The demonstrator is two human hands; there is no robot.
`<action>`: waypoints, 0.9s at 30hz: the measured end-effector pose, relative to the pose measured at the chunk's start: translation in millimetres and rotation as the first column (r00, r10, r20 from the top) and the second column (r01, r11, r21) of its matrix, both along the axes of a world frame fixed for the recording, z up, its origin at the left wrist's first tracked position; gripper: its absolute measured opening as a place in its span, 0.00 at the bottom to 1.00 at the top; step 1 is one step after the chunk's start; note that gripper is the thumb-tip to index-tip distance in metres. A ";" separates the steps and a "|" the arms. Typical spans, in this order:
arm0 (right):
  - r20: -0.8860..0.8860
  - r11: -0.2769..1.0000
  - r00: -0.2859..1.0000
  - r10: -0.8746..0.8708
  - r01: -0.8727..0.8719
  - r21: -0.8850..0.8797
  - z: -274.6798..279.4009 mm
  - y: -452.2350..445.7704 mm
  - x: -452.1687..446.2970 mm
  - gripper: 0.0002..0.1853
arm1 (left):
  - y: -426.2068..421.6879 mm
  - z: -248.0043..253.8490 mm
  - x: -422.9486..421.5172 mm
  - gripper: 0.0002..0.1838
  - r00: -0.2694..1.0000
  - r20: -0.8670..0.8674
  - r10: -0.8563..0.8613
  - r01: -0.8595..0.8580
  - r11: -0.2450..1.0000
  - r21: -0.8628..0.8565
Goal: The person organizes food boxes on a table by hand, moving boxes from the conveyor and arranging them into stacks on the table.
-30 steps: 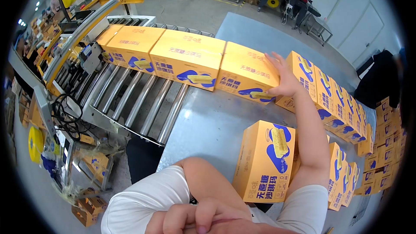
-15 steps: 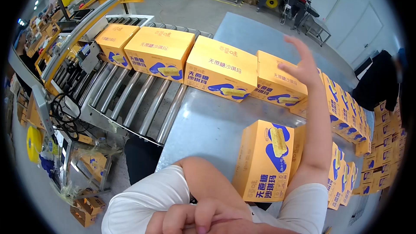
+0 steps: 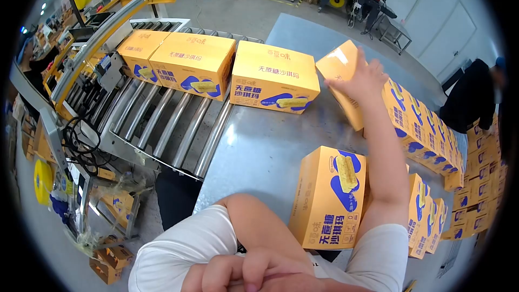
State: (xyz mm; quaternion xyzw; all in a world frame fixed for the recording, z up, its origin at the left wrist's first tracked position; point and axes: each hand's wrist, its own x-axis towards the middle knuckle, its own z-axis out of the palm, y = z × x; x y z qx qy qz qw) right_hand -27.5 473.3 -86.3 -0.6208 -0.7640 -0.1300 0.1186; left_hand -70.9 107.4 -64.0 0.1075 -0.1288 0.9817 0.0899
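Observation:
My right hand (image 3: 359, 84) grips a yellow carton (image 3: 340, 65) across its narrow side, thumb on the left and fingers on the right. This carton stands turned at an angle on the metal table (image 3: 259, 146). To its left, another yellow carton (image 3: 275, 75) sits where the table meets the rollers. My left hand (image 3: 243, 273) is folded close to my body at the bottom edge, fingers curled; whatever may be in it is hidden. An upright carton (image 3: 330, 200) with blue print stands near me, beside my right forearm.
Two more cartons, one of them a long carton (image 3: 192, 65), rest on the roller conveyor (image 3: 167, 124) leading into a taping machine (image 3: 102, 38). A row of cartons (image 3: 421, 124) lines the table's right. A person in dark clothes (image 3: 470, 97) stands beyond, near stacked cartons (image 3: 476, 184).
My right hand has come down from the air onto the carton, which has turned out of line with the others. The cartons on the rollers have shifted slightly left. My left hand stays put.

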 end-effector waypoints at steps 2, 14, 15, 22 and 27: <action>-0.082 0.996 0.995 -0.050 0.044 -0.077 11.3 3.7 -7.2 0.59 | -1.0 0.5 -0.8 0.10 1.000 -0.006 0.000 0.000 1.000 0.004; -0.227 0.939 0.926 0.300 -0.329 -0.100 -54.5 53.5 17.2 0.39 | 2.1 3.0 -7.1 0.11 1.000 0.001 0.006 -0.006 0.996 0.086; -0.355 0.879 0.856 0.376 -0.450 -0.155 -48.3 59.8 21.3 0.39 | 3.1 3.8 -8.4 0.11 1.000 0.003 0.004 -0.004 0.995 0.102; -0.063 0.745 0.790 0.610 -0.598 -0.295 -37.8 16.9 16.5 0.62 | 4.2 1.8 -11.7 0.11 1.000 0.012 -0.015 0.014 0.997 0.074; -0.261 0.635 0.726 0.636 -0.685 -0.357 -28.2 3.6 15.2 0.63 | 4.6 4.9 -10.5 0.11 0.999 0.042 -0.005 0.004 0.999 0.039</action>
